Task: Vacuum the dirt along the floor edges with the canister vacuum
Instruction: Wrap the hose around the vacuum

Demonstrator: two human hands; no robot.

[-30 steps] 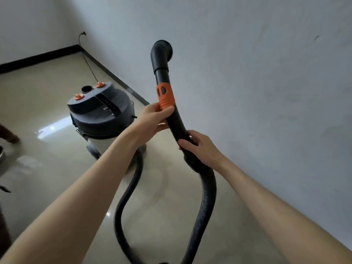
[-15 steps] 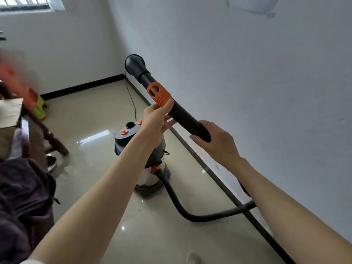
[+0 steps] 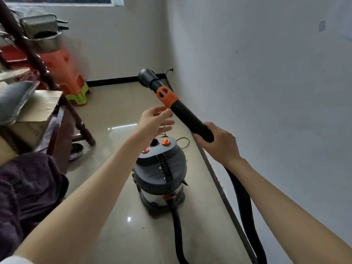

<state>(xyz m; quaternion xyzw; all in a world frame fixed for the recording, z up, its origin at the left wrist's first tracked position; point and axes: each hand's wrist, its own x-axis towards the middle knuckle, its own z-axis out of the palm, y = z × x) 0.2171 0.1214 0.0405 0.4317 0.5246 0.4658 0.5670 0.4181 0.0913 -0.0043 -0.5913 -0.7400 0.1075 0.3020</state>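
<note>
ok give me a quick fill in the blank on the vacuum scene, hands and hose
1. The right hand grips the black ____ of the wand.
2. The left hand is ____, fingers straight beside the orange collar.
3. The hose plugs into the canister vacuum near its ____.

Missing words: tube; open; base

White walls [image 3: 266, 92] meet a glossy beige tiled floor [image 3: 118, 187] along a dark baseboard [image 3: 123, 80]. A window [image 3: 66, 0] sits top left. Stacked orange and green plastic stools [image 3: 70, 77] stand beside dark wooden furniture [image 3: 62, 130] holding cardboard [image 3: 42, 105].
</note>
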